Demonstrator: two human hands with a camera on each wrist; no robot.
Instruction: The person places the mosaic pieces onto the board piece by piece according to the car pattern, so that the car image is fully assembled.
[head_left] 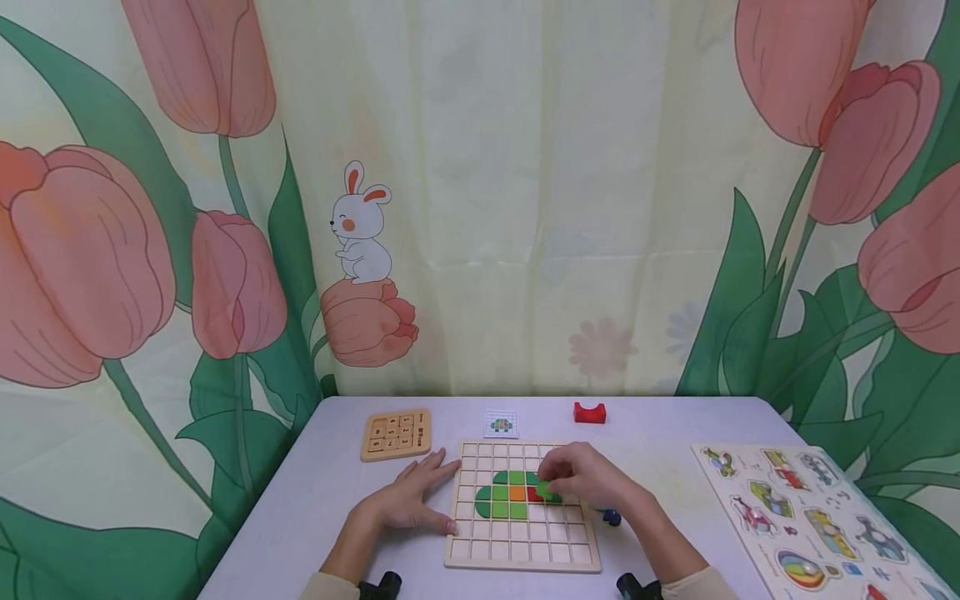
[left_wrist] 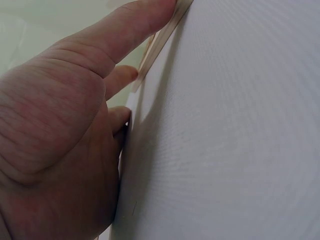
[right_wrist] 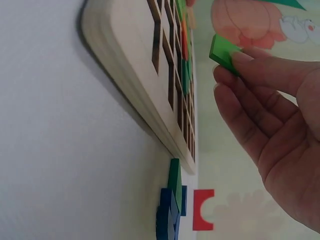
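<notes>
Quietly, the person at the white table (head_left: 285, 525) pinches a light green block (right_wrist: 223, 50) between the thumb and fingertips of the right hand (head_left: 588, 477), holding it above the wooden grid board (head_left: 521, 568), clear of the surface and near a red square (head_left: 534, 494) already set in it. On the other side, the left hand (head_left: 411, 496) has its fingers spread apart, with the thumb and forefinger touching the board's left edge. Set into the board's middle are an orange square (head_left: 517, 493), several light green squares (head_left: 499, 493) and dark green rounded pieces (head_left: 482, 502) along the outside. Just beyond the far edge lies a small picture card (head_left: 501, 424), with a red piece (head_left: 589, 413) cut in a curve to its right. A wooden number puzzle (head_left: 396, 434) sits past the left hand's fingertips. Beside the board's right edge, partly behind the right arm, is a little cluster of blue pieces (right_wrist: 167, 215) with a green one. Farther right lies a large picture sheet (head_left: 806, 492), and a tulip-printed curtain (head_left: 480, 167) hangs behind everything.
</notes>
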